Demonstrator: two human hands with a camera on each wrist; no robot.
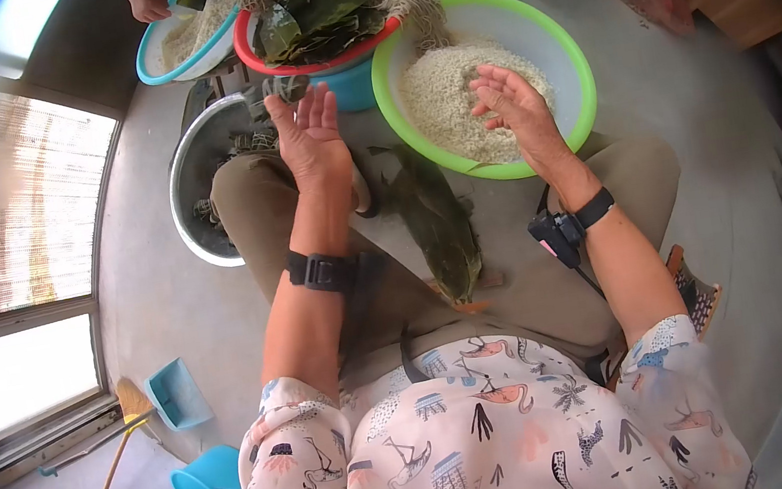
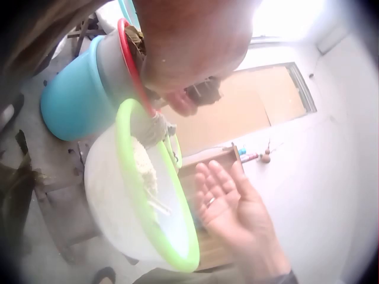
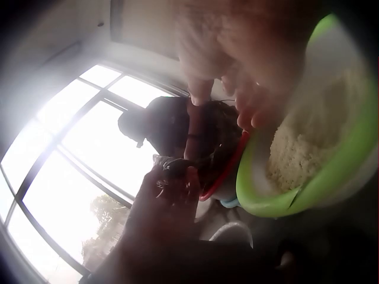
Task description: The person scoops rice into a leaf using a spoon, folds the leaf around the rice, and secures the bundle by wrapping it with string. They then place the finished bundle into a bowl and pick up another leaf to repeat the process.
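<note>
My left hand (image 1: 311,145) is raised above the knee, palm turned up, with a small leaf-wrapped rice dumpling (image 1: 289,88) held at the thumb and fingertips. White string shows round the dumpling in the left wrist view. Below it stands a metal basin (image 1: 178,205) with several tied dumplings (image 1: 254,141). Over the white rice (image 1: 451,104) hovers my right hand (image 1: 517,109), its fingers loosely bent and holding nothing. That rice fills part of a basin with a green rim (image 1: 577,65). Large green leaves (image 1: 321,12) and a bundle of string (image 1: 417,13) lie in the red-rimmed basin (image 1: 246,49).
Long leaves (image 1: 434,228) lie between my knees. At the far left another person's hand (image 1: 147,0) works over a blue-rimmed basin (image 1: 144,64) of rice. A broom (image 1: 116,468), a dustpan (image 1: 176,393) and a blue bucket (image 1: 207,487) are on the floor, left.
</note>
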